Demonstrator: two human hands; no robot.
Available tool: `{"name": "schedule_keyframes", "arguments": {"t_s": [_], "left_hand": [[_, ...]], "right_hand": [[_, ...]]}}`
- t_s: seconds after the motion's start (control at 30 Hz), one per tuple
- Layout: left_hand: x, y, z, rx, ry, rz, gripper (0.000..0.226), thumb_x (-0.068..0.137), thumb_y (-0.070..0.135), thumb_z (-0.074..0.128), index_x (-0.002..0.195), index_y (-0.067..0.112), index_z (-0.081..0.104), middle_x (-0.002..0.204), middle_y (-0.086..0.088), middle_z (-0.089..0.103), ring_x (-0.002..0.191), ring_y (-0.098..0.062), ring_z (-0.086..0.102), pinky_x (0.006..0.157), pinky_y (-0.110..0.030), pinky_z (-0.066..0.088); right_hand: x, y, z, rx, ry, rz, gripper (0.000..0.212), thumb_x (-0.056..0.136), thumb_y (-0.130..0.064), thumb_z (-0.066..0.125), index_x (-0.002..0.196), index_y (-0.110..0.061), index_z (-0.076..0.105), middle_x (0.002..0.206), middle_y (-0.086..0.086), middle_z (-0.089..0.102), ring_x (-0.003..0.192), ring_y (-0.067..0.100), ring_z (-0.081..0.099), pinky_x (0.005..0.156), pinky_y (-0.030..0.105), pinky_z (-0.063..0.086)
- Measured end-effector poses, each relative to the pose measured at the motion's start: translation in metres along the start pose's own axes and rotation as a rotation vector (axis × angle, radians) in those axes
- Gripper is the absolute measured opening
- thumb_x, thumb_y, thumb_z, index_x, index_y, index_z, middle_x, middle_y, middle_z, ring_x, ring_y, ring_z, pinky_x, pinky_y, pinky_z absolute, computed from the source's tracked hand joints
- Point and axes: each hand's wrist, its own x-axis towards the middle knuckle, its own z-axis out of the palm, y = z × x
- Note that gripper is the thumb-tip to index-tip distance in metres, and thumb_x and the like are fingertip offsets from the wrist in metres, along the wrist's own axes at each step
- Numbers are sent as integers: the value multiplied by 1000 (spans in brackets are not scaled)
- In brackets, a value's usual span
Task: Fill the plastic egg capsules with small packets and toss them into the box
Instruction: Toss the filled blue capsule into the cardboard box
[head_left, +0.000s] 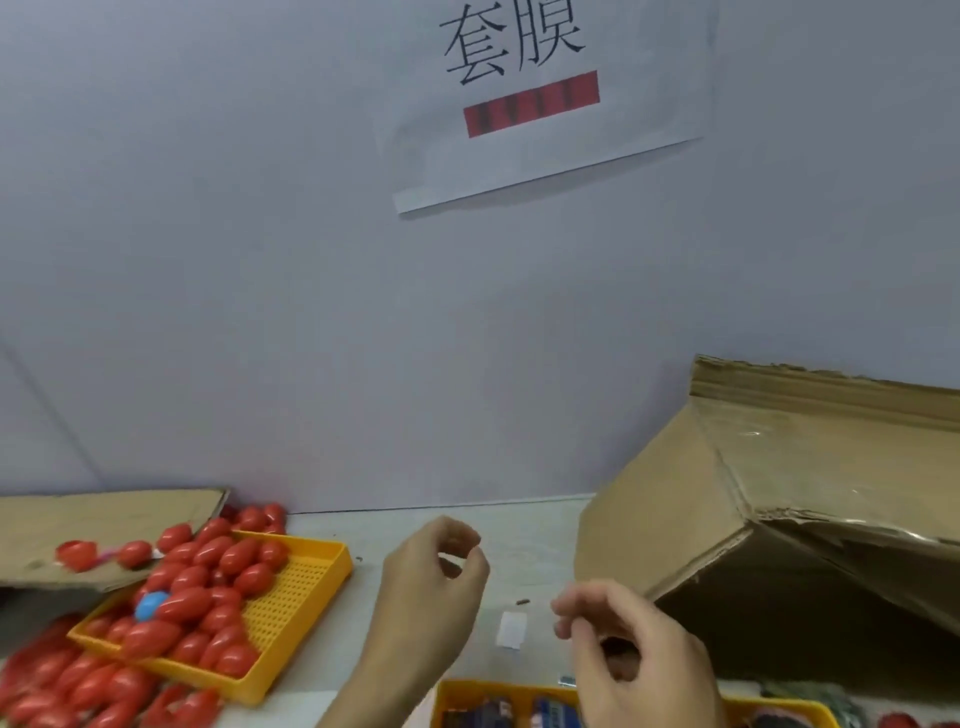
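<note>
Red egg capsules (208, 597), one blue capsule (151, 605) among them, fill a yellow perforated tray (306, 592); the box (779, 499) is brown.
</note>
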Motion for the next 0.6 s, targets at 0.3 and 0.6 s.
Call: {"name": "schedule_keyframes", "arguments": {"t_s": [0.3, 0.6], "left_hand": [[90, -94, -93, 422, 149, -132, 16, 89, 15, 64, 104, 11, 67, 94, -3, 67, 76, -9, 58, 56, -18, 42], [165, -125, -99, 984, 200, -331, 32, 94, 16, 49, 125, 9, 53, 132, -21, 50, 126, -37, 42, 106, -42, 36]], "right_hand": [[2, 4, 4, -7, -12, -2, 57, 79, 7, 66, 72, -50, 66, 65, -16, 71, 67, -3, 64, 58, 9, 46], [10, 28, 5, -74, -61, -41, 54, 77, 3, 70, 74, -51, 69, 64, -21, 68, 59, 1, 64, 62, 3, 44]]}}
